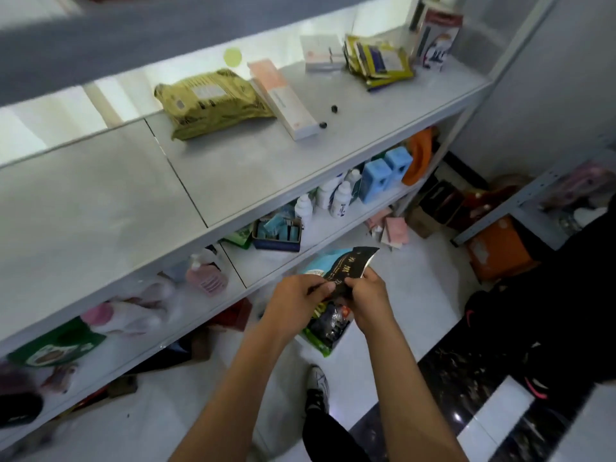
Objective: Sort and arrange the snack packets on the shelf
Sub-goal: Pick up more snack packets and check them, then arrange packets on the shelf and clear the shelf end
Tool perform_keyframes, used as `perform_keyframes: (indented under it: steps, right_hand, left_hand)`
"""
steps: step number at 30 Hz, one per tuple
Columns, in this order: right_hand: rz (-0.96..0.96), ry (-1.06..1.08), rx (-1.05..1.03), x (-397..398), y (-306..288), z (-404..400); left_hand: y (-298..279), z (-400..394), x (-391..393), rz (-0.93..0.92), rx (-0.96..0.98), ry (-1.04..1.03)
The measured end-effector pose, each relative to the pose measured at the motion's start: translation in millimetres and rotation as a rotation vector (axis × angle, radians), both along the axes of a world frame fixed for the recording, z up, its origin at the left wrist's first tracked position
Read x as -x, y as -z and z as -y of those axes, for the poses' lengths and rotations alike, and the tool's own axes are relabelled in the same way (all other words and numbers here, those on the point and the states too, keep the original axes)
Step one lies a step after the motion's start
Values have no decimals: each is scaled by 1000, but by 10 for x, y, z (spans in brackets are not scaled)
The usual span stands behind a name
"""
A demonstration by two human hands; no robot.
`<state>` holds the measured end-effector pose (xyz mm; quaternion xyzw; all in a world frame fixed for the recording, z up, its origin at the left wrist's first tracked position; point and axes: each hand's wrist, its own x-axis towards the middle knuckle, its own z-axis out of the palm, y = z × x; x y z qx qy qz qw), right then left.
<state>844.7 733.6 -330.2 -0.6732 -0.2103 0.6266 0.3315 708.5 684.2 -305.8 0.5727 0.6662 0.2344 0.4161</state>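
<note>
My left hand (296, 300) and my right hand (366, 295) both grip a small stack of snack packets in front of the shelf's lower edge. On top is a black packet with gold writing (353, 265); a light blue packet (321, 260) lies behind it, and a dark packet with a green edge (325, 328) hangs below my hands. On the upper white shelf (250, 168) lie an olive-gold packet (213, 101) and a pile of yellow packets (380, 61).
A long pink-white box (283, 98) and two small black bits lie on the upper shelf, with boxes at the back right. The lower shelf holds bottles (340, 198), blue boxes (376, 180), a tray of small items and a pink pump bottle (206, 276). Cartons crowd the floor.
</note>
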Motion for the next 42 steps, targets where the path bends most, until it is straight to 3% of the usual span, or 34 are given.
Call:
perform_keyframes:
  steps: [2, 12, 21, 25, 27, 30, 33, 38, 42]
  right_hand:
    - [49, 14, 18, -112, 384, -108]
    - [172, -64, 212, -481, 2374, -332]
    - [102, -25, 306, -451, 4402, -507]
    - [11, -60, 337, -369, 5069, -601]
    - [78, -130, 389, -397, 5305, -565]
    - [379, -306, 410, -486, 5372, -459]
    - [513, -452, 281, -485, 5048, -358]
    - [658, -650, 50, -451, 4177, -299]
    - [834, -724, -247, -443, 3075, -335]
  left_hand:
    - [319, -138, -51, 12, 67, -21]
    - [2119, -708, -52, -345, 287, 181]
    - [4134, -846, 33, -598, 389, 410]
    - [4693, -800, 51, -648, 402, 454]
    - [4837, -772, 46, -664, 432, 466]
    - [4865, -736, 7, -684, 445, 498]
    - [4705, -735, -74, -691, 430, 519]
    - [4059, -836, -237, -676, 324, 505]
    - [3133, -907, -309, -681, 186, 496]
